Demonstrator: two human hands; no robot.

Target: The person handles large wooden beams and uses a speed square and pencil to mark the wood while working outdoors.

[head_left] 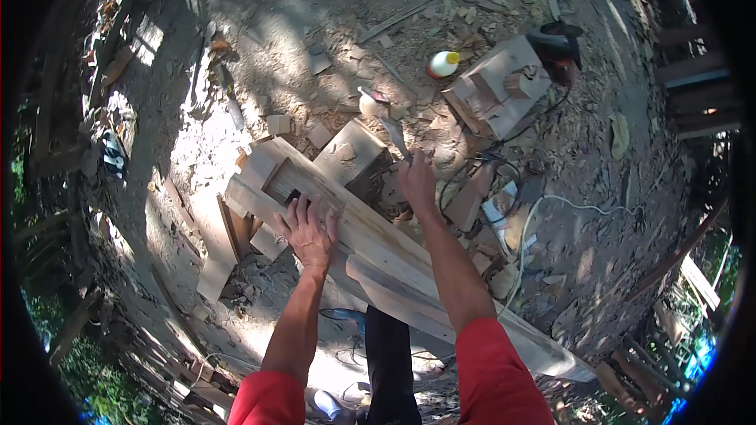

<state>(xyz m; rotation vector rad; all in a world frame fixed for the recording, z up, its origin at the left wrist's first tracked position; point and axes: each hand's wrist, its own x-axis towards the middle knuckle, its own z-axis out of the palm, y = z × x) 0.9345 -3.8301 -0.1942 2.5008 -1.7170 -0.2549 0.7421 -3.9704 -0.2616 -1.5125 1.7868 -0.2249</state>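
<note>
Over dirt [272, 55], left hand [309, 238] on beam [374, 228], right hand [417, 181] gripping tool [393, 135]

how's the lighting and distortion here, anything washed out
Head view: dappled sun, ground washed out left of the timber; head view: fisheye curvature near the rim, black corners; head view: dark object at upper right hard to make out.

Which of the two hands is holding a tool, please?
The right hand, closed around a tool that extends toward the picture's top; the left hand lies spread on the long timber.
</note>
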